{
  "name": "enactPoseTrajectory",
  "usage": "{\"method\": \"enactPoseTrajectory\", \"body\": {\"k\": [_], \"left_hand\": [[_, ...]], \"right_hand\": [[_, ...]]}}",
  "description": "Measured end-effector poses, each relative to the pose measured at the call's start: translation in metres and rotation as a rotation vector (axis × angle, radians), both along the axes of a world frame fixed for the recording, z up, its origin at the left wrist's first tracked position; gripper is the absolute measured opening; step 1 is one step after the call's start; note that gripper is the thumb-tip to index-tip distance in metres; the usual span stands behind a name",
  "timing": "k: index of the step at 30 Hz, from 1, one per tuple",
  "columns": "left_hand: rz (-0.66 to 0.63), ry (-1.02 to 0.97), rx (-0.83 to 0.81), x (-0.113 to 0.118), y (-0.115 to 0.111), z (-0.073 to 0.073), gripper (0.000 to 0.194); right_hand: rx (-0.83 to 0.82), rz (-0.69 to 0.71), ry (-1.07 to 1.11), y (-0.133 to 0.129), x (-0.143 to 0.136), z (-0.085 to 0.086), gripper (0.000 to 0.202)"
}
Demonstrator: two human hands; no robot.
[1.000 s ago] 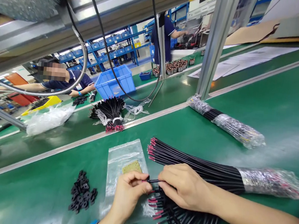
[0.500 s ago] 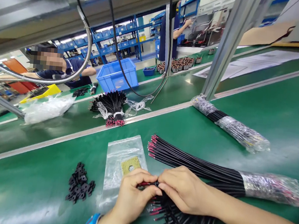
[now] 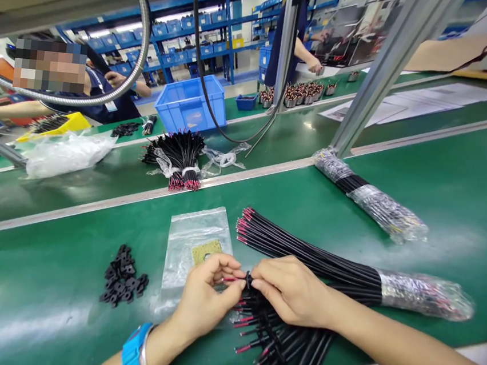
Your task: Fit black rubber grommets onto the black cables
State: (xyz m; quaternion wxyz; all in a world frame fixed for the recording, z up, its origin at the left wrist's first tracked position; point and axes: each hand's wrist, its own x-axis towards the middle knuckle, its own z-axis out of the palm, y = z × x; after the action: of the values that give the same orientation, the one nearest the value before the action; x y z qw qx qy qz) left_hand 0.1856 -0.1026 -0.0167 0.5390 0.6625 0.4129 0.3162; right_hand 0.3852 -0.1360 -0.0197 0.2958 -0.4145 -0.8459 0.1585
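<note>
My left hand has its thumb and fingers around the red wire end of a black cable. A small black grommet-like piece sits on that cable, between my two hands. Just behind the piece, my right hand pinches the black cable, most of which its fingers hide. Below my hands fans a bunch of black cables with red ends, several bearing similar black pieces. A pile of loose black pieces lies to the left.
Beyond my hands lie a clear zip bag with a yellowish plate and a wrapped cable bundle. Another wrapped bundle rests farther right. Across the metal rail are tied cables and a blue bin. Two people work beyond.
The view has shifted slightly, so the bench items sit higher. My left fingers have loosened and spread a little, showing the black piece on the cable. My right hand keeps its pinch.
</note>
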Motion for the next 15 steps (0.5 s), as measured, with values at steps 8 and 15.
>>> {"method": "enactPoseTrajectory", "body": {"k": [8,15], "left_hand": [[-0.177,0.152,0.143,-0.007,0.002,0.011,0.013],[-0.347,0.222,0.258,-0.015,0.003,0.019,0.016]], "right_hand": [[-0.034,-0.034,0.011,0.005,0.01,0.013,0.017],[0.164,-0.472,-0.49,0.015,0.016,0.003,0.007]]}}
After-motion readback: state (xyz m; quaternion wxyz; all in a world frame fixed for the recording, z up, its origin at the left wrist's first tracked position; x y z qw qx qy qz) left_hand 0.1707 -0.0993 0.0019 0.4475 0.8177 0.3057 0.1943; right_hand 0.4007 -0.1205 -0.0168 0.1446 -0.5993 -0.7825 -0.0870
